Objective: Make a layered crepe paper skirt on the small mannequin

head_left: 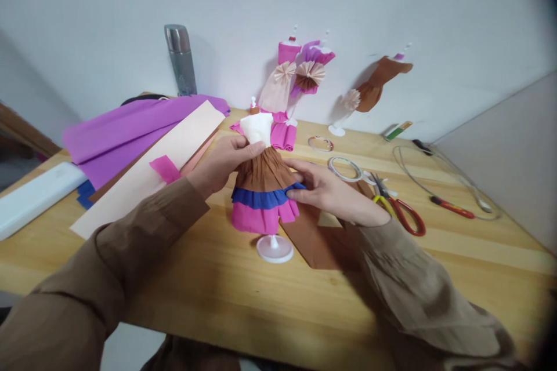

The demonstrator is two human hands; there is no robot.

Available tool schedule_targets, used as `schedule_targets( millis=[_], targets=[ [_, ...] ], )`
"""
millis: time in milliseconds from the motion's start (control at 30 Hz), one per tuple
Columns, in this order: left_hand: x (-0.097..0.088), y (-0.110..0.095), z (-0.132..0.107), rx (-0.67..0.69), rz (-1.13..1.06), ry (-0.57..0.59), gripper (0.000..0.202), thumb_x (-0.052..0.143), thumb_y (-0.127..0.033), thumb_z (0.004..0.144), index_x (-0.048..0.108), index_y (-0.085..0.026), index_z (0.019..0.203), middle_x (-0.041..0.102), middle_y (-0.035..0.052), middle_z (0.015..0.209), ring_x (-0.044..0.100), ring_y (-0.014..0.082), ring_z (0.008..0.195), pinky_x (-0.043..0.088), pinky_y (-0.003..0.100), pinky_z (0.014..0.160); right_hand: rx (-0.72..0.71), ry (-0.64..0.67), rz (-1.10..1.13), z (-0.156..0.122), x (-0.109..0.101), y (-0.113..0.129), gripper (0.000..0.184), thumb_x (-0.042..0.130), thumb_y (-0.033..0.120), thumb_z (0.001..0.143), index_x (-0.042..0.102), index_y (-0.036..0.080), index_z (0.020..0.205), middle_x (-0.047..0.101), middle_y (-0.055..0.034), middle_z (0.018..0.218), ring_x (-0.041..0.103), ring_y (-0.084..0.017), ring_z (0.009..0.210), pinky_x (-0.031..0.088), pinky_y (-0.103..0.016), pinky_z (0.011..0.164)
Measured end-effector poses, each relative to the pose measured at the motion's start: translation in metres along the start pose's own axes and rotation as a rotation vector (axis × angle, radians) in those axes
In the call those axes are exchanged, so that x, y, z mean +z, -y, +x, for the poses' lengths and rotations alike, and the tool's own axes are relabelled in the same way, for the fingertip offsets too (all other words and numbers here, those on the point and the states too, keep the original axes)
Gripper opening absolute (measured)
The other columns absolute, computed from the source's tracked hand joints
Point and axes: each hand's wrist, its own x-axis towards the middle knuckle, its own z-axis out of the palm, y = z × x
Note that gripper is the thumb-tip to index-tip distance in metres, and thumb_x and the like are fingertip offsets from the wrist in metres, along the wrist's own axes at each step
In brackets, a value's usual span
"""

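A small white dress form stands upright on a round base in front of me. It wears a tiered skirt, gathered brown at the top, then a blue ruffle and a pink one lowest. My left hand is closed around the form's waist, its thumb across the front where bodice and skirt meet. At the skirt's right side, my right hand pinches the edge by the blue ruffle between thumb and fingers. Brown paper lies on the table below my right hand.
Scissors, tape rolls and a red-handled tool with a cable lie to the right. Coloured sheets and a white box-like bar are left. Dressed forms and a thermos stand by the wall.
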Motion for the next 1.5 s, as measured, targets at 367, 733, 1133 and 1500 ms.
schedule_targets(
  millis=[367,733,1133,1500],
  targets=[
    [-0.013,-0.017,0.038,-0.006,-0.243,0.028,0.014,0.069,-0.023,0.087,0.07,-0.009,0.085,0.076,0.0095,0.086,0.072,0.0193,0.092,0.053,0.034,0.097,0.186,-0.259,0.044,-0.023,-0.035,0.027,0.056,0.081,0.043,0.072,0.065,0.016,0.119,0.075,-0.0059,0.084,0.071,-0.016,0.069,0.059,-0.031,0.069],
    [-0.001,-0.006,0.062,-0.083,-0.345,0.121,0.013,0.057,-0.012,0.092,0.068,-0.007,0.095,0.076,0.0109,0.085,0.073,0.0208,0.095,0.052,0.037,0.103,0.232,-0.436,-0.236,-0.08,-0.059,0.013,0.037,0.072,0.054,0.08,0.066,0.018,0.08,0.067,-0.0034,0.066,0.06,-0.014,0.055,0.05,-0.029,0.053],
    [0.011,0.005,0.064,-0.176,-0.417,0.047,0.022,0.054,-0.025,0.098,0.069,-0.01,0.102,0.076,0.0088,0.085,0.073,0.0189,0.092,0.047,0.035,0.108,-0.56,-0.759,-1.031,-0.046,0.039,0.011,0.021,0.06,0.011,0.082,0.054,0.02,0.1,0.054,-0.0061,0.085,0.054,-0.022,0.079,0.048,-0.036,0.066],
    [0.007,0.009,0.066,-0.079,-0.386,0.083,0.013,0.065,-0.022,0.089,0.071,-0.01,0.088,0.076,0.008,0.079,0.074,0.0186,0.083,0.052,0.036,0.102,-0.682,-0.875,-1.019,-0.049,0.034,0.005,0.022,0.065,0.003,0.077,0.061,0.021,0.09,0.06,-0.0041,0.078,0.058,-0.017,0.07,0.048,-0.031,0.059]
  ],
)
